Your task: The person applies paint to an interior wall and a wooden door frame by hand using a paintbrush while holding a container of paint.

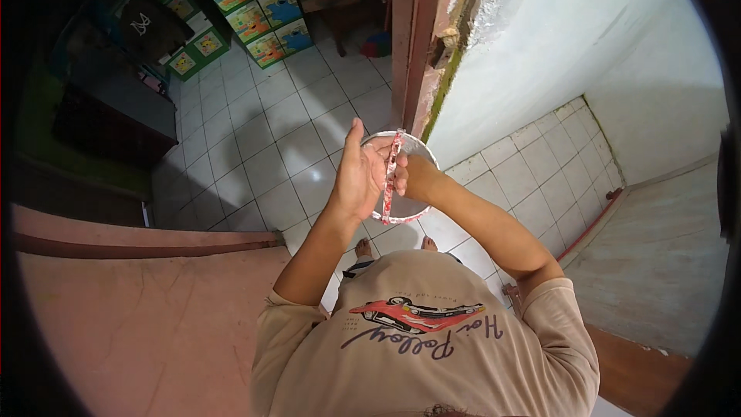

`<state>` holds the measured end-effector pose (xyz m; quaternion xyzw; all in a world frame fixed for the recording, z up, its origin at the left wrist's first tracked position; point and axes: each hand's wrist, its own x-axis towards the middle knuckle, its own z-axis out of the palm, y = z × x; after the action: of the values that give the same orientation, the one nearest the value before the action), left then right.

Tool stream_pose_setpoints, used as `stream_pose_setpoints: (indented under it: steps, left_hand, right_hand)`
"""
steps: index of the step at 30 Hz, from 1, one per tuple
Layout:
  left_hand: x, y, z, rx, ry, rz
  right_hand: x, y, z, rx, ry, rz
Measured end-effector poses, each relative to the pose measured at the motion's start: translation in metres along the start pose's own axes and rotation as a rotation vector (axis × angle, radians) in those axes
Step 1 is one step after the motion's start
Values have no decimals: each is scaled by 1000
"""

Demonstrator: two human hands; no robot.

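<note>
Pale floor tiles (301,177) spread through a dim room and past a doorway. At the lower left is a pink wall (154,332); farther right, at the back, stands a stack of drawers (255,8) with coloured pictures. Near the middle, the person's left hand (369,174) has a half-open grip: the thumb stands away, and the partly bent fingers pass behind a red-and-white handle (389,185); how firmly they hold it cannot be told. That handle spans a round bucket (404,208) in front of the person's tan shirt (463,363). From the right, the right hand (421,177) reaches inside the bucket; its fingers are hidden, so its grip cannot be told. Farther right rises a whitish wall (556,62).
</note>
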<state>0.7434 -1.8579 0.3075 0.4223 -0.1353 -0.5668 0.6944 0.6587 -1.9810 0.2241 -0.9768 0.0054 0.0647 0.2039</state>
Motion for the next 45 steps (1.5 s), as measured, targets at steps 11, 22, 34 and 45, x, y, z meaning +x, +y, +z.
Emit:
stream_pose_setpoints:
  steps: [11, 22, 34, 45]
  left_hand:
    - [-4, -3, 0, -69, 58, 79]
    - [-11, -9, -4, -161, 85, 191]
    - [-18, 4, -5, -146, 71, 199]
    - [-24, 22, 10, -221, 99, 226]
  right_hand:
    - [-62, 1, -35, 1025, 572, 379]
    - [-83, -18, -23, 1422, 681, 492]
    - [-88, -3, -22, 1691, 764, 442]
    - [-122, -2, -46, 1785, 970, 365]
